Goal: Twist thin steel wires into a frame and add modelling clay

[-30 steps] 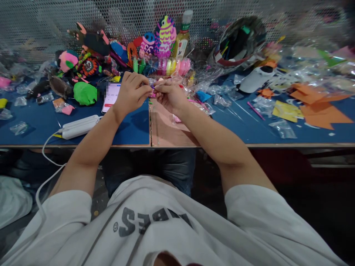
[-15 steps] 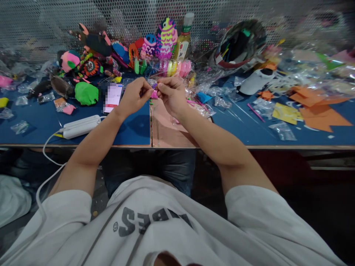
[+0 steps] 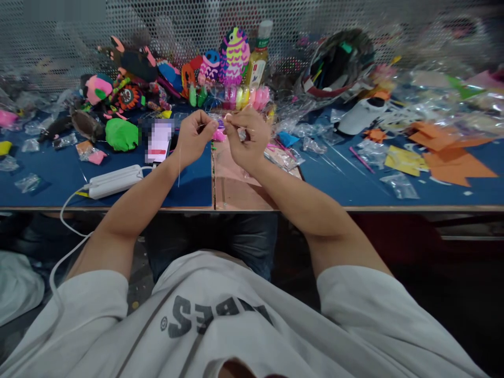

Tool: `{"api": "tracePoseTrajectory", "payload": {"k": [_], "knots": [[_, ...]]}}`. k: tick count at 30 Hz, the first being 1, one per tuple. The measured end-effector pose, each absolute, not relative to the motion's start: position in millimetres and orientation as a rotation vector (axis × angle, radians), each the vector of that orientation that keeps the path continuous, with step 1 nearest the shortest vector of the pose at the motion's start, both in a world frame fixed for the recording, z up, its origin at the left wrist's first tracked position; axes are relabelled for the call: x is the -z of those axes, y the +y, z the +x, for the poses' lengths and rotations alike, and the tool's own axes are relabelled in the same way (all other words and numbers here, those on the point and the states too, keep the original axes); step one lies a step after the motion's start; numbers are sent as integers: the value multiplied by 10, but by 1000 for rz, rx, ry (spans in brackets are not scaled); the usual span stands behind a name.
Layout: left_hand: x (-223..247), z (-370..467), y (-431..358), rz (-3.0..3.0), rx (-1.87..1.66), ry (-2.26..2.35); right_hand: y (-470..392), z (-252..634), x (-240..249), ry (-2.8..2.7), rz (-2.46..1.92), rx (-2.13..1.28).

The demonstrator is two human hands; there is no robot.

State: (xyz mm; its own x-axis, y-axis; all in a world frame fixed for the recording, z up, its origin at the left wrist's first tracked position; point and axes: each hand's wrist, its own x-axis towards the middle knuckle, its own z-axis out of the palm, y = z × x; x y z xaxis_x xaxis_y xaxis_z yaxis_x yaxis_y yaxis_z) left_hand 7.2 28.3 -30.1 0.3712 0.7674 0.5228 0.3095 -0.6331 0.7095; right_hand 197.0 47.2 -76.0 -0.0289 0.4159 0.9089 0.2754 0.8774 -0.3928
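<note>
Because the strand is so fine, the left hand (image 3: 193, 137) seems to need its narrow grip: thumb and forefinger pinch together, and a thin pale strand (image 3: 179, 167) dangles from that hand toward seven o'clock, taking a hub midway between the hands and twelve pointing away from the wearer. At three o'clock the right hand (image 3: 252, 135) nips a small pale piece (image 3: 227, 118) at its fingertips, just across from the left thumb, probably to keep both ends of the work in plain sight; whether the strand joins the two pinches is too fine to tell. Toward six o'clock lies a tan board (image 3: 236, 184), perhaps a surface to work over. At nine, the phone (image 3: 160, 140) lies screen up, likely for glancing at, near a white power block (image 3: 116, 181) at eight. Clay jars (image 3: 247, 98) stand at one, apparently lined up within reach.
</note>
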Motion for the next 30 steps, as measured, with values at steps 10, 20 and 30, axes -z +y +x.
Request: {"api": "tracePoseTrajectory", "payload": {"k": [10,20,30], "knots": [[287,77,257,1844,-1425,795,256,2022,510,-1467,-800,-599],[267,-46,369,1619,-1171,773,276,1932,417,-1442,-661,-857],[190,-39,266,1645,-1110,715,270,1942,402,-1530,-684,-814]]}}
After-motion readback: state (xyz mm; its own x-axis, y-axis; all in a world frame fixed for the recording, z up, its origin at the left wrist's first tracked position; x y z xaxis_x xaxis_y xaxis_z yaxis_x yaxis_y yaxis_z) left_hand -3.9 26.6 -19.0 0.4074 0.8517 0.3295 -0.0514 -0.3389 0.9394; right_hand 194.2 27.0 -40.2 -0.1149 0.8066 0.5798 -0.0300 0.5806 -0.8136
